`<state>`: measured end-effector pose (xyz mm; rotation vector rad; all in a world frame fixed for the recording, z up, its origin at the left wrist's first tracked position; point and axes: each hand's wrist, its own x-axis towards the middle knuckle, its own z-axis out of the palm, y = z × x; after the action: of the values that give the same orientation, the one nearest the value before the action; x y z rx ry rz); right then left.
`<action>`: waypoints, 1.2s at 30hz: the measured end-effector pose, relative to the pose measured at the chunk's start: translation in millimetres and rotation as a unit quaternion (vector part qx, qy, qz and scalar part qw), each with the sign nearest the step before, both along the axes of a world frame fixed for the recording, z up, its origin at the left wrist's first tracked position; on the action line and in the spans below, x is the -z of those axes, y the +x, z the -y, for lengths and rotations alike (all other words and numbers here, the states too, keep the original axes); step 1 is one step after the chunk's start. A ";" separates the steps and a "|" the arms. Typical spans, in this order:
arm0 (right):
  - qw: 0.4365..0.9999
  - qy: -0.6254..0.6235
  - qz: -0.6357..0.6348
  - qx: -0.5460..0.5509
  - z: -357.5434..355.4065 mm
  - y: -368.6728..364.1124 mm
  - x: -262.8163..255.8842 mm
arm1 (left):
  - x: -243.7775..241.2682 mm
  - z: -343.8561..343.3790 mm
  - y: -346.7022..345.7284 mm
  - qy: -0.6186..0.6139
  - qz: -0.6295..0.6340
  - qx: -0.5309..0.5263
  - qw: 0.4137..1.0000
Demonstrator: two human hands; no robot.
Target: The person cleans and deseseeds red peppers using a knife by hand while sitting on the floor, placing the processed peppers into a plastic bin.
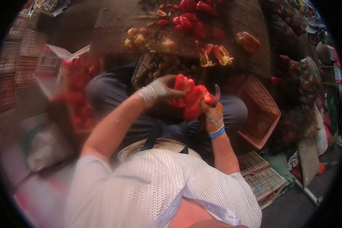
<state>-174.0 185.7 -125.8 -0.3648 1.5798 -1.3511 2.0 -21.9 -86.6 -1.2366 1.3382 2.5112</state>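
Observation:
A red bell pepper (190, 98), split open with its inner walls showing, is held between my two hands above my lap. My left hand (161, 90), in a dirty knit glove, grips the pepper's left side with the thumb across it. On the other side, my right hand (213, 116), in a brown-stained glove with a blue cuff, holds a small knife with a curved blade (217, 94). The blade points up, and that hand's thumb presses on the pepper. Its handle is hidden in the fist. Opened pepper pieces (216, 55) lie at the near edge of the board (114, 37).
Pepper cores (135, 37), red peppers (186, 22) and a brownish-red pepper (248, 42) lie on the board. Beneath its edge is a crate of scraps (142, 68). A crate of red pieces (81, 94) stands left, a pink plastic crate (258, 114) right. Filled net sacks (309, 79) are farther right.

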 end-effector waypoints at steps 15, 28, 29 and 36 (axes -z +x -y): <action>0.987 -0.059 0.147 0.029 19.3 49.4 -61.2 | -24.3 67.3 66.7 -0.245 -0.103 0.022 0.964; 0.956 -0.071 -0.223 -0.178 68.0 62.0 -89.8 | -55.4 -58.9 103.0 0.100 -0.185 -0.305 0.929; 0.954 -0.097 -0.207 -0.195 75.2 67.5 -91.8 | -42.6 -54.1 116.9 0.087 -0.227 -0.373 0.895; 0.976 -0.105 -0.034 -0.189 164.9 171.6 -137.8 | -67.4 8.6 198.8 0.153 -0.305 -0.566 0.751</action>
<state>-2.4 20.8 12.0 -0.8056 1.3403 -1.2164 200.9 -30.5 -19.2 -1.4443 -0.0960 3.9636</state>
